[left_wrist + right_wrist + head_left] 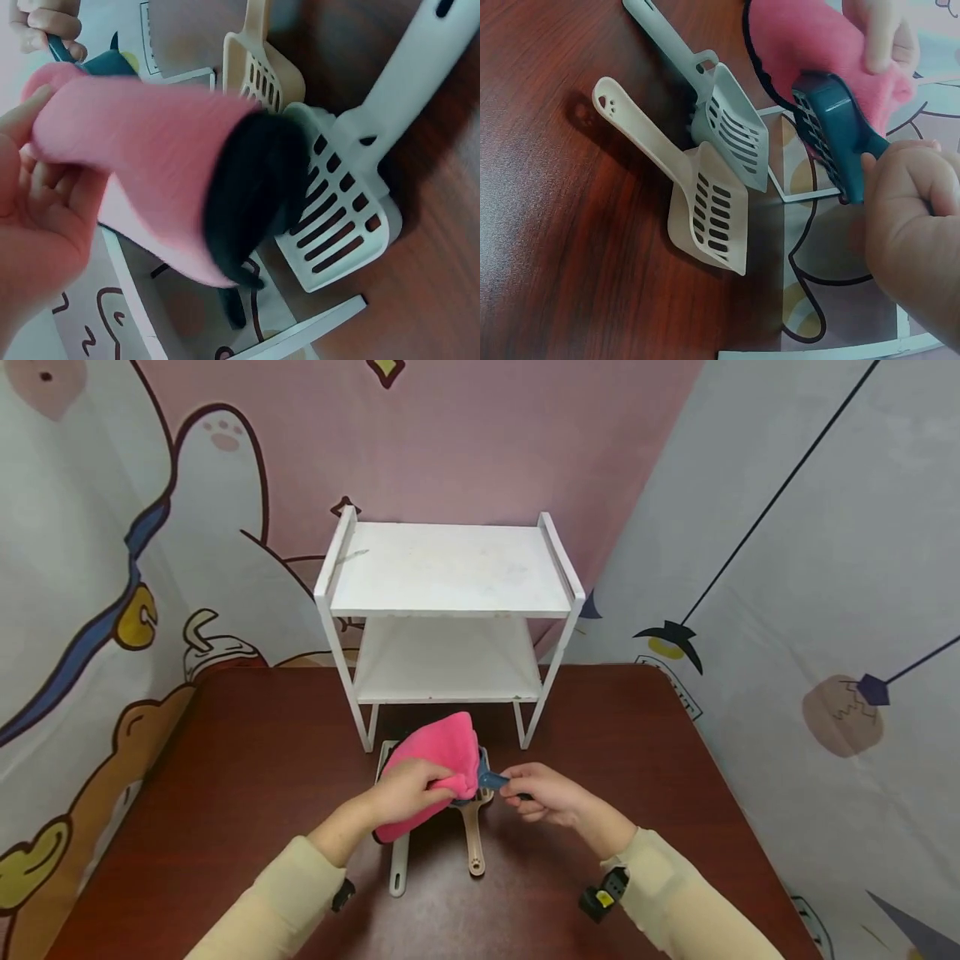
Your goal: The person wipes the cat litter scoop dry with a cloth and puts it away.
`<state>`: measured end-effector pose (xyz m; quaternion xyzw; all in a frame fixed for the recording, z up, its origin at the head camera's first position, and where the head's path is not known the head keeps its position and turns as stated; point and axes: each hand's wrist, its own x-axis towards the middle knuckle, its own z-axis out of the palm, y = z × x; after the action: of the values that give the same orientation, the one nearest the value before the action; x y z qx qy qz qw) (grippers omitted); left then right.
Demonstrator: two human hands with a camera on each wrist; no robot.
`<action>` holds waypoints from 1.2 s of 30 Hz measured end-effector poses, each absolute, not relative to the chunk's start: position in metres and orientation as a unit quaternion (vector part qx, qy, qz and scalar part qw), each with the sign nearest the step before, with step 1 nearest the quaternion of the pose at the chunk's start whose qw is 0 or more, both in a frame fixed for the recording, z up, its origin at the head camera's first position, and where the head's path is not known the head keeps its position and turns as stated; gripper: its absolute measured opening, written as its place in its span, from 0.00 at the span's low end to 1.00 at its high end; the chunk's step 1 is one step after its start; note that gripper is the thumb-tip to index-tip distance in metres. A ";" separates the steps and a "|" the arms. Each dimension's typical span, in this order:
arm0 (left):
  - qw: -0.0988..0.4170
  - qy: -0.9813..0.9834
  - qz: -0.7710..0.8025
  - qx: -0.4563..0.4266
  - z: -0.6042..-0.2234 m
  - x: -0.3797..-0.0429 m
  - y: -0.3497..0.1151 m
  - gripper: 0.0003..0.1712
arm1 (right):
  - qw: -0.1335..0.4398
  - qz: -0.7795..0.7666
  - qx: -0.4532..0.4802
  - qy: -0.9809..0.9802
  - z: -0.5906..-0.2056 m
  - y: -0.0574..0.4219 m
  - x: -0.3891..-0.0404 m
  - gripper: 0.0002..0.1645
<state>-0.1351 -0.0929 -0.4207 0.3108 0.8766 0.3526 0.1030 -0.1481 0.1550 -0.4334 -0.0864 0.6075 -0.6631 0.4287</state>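
Two hands, head view: the left hand (408,789) and right hand (547,793) face each other above the table (637,735), with the pink cloth (442,747) and blue scoop (492,779) between them.
Blue scoop's lie: long axis roughly sideways, head end meeting the cloth on its left, handle running into the right hand, the nearer of the two.
Arms: both forearms slant inward from the lower corners.
Cloth, left wrist view: bunched at one end where the left thumb and fingers pinch it; its dark edge, blurred, falls across part of the pale green scoop (369,171).
Beyond the cloth: the beige scoop (291,79) rests beside the pale green one.
Blue scoop, right wrist view: its head extends from the right fingers toward the cloth, overlapping it, slots turned away from the cloth.
Right fingers: curled around the handle, knuckles toward the camera; the thumb's exact placement is unclear.
Left fingers, same view: partly cut off, gripping cloth just beyond the scoop.
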 end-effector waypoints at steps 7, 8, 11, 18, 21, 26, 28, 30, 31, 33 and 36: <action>0.111 0.888 0.299 0.332 -0.426 -0.132 -0.091 0.15 | 0.432 -0.652 -0.090 0.617 -0.438 0.161 -0.146 0.07; 0.109 0.890 0.292 0.332 -0.426 -0.131 -0.091 0.14 | 0.432 -0.652 -0.090 0.616 -0.439 0.162 -0.145 0.08; 0.095 0.899 0.276 0.327 -0.425 -0.130 -0.094 0.09 | 0.429 -0.654 -0.091 0.617 -0.438 0.164 -0.144 0.10; 0.068 0.916 0.256 0.301 -0.420 -0.132 -0.106 0.08 | 0.426 -0.661 -0.095 0.611 -0.433 0.164 -0.146 0.08; 0.047 0.928 0.238 0.284 -0.420 -0.133 -0.112 0.06 | 0.425 -0.662 -0.097 0.610 -0.432 0.164 -0.146 0.06; 0.008 0.938 0.249 0.241 -0.424 -0.137 -0.128 0.05 | 0.417 -0.656 -0.101 0.621 -0.433 0.168 -0.147 0.04; -0.011 0.937 0.270 0.219 -0.425 -0.138 -0.135 0.06 | 0.413 -0.652 -0.104 0.627 -0.433 0.171 -0.146 0.05; -0.025 0.934 0.298 0.194 -0.424 -0.140 -0.142 0.07 | 0.414 -0.648 -0.104 0.631 -0.434 0.173 -0.146 0.05; -0.032 0.932 0.314 0.180 -0.422 -0.140 -0.145 0.07 | 0.416 -0.645 -0.104 0.632 -0.434 0.174 -0.145 0.06; -0.051 0.927 0.337 0.155 -0.415 -0.141 -0.149 0.11 | 0.418 -0.642 -0.102 0.635 -0.435 0.176 -0.144 0.06; -0.069 0.922 0.358 0.129 -0.401 -0.141 -0.149 0.09 | 0.416 -0.638 -0.098 0.640 -0.436 0.178 -0.143 0.07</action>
<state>-0.1410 -0.1492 -0.4014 0.1295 0.9222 0.3578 -0.0689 -0.1426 0.1776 -0.4361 -0.0979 0.6398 -0.6384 0.4165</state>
